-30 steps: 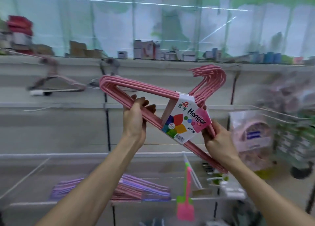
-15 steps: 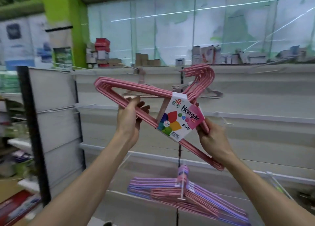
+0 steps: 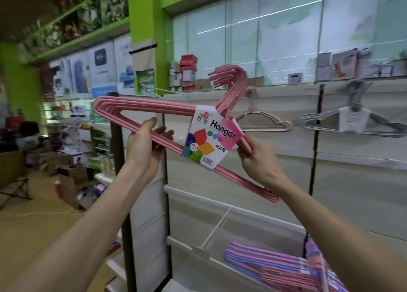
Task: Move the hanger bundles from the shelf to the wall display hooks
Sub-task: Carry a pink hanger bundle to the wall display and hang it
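- White slatted wall panel (image 3: pixel 330 170) fills the right half of the view, with a black upright strip (image 3: pixel 313 146) running down it.
- Green pillar (image 3: pixel 145 23) rises at the panel's left end, and small boxes (image 3: pixel 186 75) are stacked on the ledge beside it.
- Pink hanger bundle (image 3: pixel 141 106) is held up in front of the wall panel, tilted so its left corner sits high and its right corner points down; its hooks curl upward near the ledge.
- Purple and pink hanger bundles (image 3: pixel 275 267) lie in the clear-fronted shelf (image 3: pixel 220 245) at lower right, below the held bundle.
- Grey hanger bundle (image 3: pixel 352 119) hangs on the wall at right, with a paler pink hanger bundle (image 3: pixel 262 119) hanging just left of it; both are blurred.
- Left hand (image 3: pixel 146 146) grips the lower bar of the pink bundle, fingers curled over it from behind and thumb on the near side.
- Right hand (image 3: pixel 257 159) is clamped around the bundle's right arm, just beside the label.
- Paper label (image 3: pixel 211 137) wraps the bundle's neck and reads "Hanger", with coloured petals printed below the word.
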